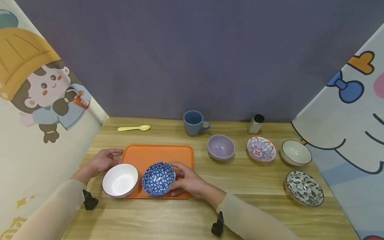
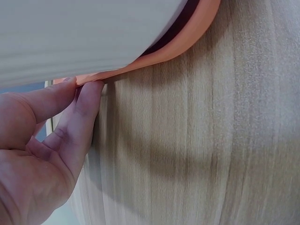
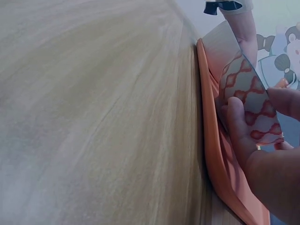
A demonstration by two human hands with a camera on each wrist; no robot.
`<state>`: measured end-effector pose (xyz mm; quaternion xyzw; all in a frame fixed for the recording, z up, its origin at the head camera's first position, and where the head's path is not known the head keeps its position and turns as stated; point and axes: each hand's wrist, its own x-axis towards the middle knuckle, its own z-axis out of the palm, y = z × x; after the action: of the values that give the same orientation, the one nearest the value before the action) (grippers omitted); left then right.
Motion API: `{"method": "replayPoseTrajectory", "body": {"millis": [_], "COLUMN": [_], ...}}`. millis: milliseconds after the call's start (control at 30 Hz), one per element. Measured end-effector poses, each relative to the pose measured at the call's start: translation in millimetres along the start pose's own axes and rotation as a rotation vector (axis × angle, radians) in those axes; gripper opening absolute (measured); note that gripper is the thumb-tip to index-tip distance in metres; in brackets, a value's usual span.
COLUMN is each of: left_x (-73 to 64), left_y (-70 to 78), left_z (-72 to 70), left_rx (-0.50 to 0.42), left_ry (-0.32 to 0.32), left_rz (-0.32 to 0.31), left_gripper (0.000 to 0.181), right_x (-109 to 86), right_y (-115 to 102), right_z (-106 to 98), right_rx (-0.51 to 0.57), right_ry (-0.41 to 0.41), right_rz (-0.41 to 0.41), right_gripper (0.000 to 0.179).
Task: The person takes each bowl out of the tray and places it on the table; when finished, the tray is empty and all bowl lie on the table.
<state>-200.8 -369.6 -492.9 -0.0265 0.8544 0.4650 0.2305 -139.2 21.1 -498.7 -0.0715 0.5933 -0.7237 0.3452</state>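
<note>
Blue-patterned bowl (image 1: 158, 179) is over the orange tray (image 1: 162, 152), below centre toward 6 o'clock; whether its base touches is hidden. The right hand (image 1: 189, 181), partly curled, grips its 3 o'clock side between thumb and fingers. The left hand (image 1: 103, 162), thumb and finger nearly meeting, pinches the tray's rim around 10 o'clock. Probably best: keep the bowl level and the tray steady, minding the white bowl (image 1: 120, 180) just beside at 8 o'clock, which reaches past the rim. Bare tray offers room toward 12, bare wooden table (image 1: 156, 220) at 6. Farther out: yellow spoon (image 1: 133, 128) at 11, blue mug (image 1: 193, 124) at 1, purple bowl (image 1: 221, 147) at 2.
</note>
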Motion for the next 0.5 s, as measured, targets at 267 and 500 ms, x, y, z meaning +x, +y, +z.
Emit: {"method": "replayPoseTrajectory", "body": {"millis": [267,500], "left_x": [-1.3,-1.8], "left_y": [1.0,2.8], "left_z": [0.5,0.5], "left_rx": [-0.014,-0.02], "left_ry": [0.001,0.002], "left_rz": [-0.004,-0.019], "left_gripper": [0.058,0.059], "right_x": [-8.1,-18.8], "right_y": [2,-4], "right_z": [-3,-8], "right_rx": [0.007,0.046], "right_ry": [0.029,0.045], "right_rz": [-0.024,-0.037], "right_gripper": [0.081,0.082]}}
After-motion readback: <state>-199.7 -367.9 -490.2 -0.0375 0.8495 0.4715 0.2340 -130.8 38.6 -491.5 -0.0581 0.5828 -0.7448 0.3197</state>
